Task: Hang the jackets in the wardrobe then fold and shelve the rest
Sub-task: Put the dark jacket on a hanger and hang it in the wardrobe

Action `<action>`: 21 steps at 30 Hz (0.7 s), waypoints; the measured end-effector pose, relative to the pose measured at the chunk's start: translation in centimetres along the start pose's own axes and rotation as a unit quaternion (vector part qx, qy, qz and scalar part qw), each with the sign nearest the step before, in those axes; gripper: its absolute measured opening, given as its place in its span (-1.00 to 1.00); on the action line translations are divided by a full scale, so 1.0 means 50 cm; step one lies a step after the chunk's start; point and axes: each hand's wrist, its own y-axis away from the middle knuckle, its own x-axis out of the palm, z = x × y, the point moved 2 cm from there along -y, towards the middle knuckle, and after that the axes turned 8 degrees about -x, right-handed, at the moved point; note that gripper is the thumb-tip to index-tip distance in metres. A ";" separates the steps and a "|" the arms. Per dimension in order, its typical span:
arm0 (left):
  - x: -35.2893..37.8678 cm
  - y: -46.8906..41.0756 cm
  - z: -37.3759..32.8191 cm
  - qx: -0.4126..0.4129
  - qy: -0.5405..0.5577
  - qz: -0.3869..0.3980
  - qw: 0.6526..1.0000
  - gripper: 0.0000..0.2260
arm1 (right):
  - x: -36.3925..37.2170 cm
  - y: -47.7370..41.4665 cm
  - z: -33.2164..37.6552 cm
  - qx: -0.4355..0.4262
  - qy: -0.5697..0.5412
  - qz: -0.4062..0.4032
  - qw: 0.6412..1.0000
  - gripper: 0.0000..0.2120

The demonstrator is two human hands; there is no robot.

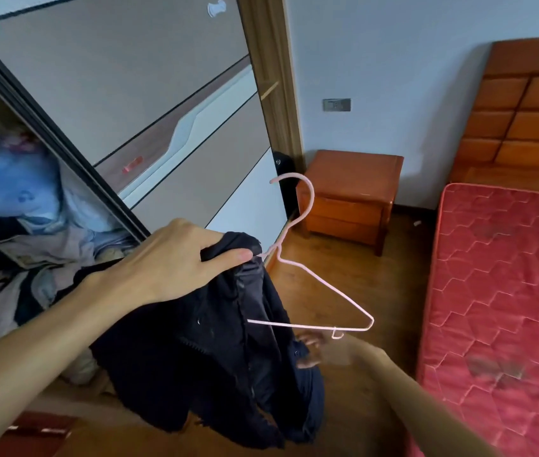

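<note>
Two hands: apart, left hand (169,262) centre, right hand (309,352) 5 o'clock.
Left grip: pinches dark jacket (195,357) collar with pink hanger (311,325) neck.
Right grip: blurred at jacket's edge; cannot tell.
Wardrobe (73,159): open, 9 o'clock, clothes piled inside.

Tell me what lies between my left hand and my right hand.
In the head view, the dark jacket hangs between the left hand, which grips its top, and the blurred right hand. The pink hanger's lower bar crosses there too.
</note>
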 end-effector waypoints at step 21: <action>-0.036 0.112 0.198 -0.177 0.025 -0.143 0.973 -0.66 | -0.268 0.043 0.368 -0.160 0.102 -0.321 0.928 -0.55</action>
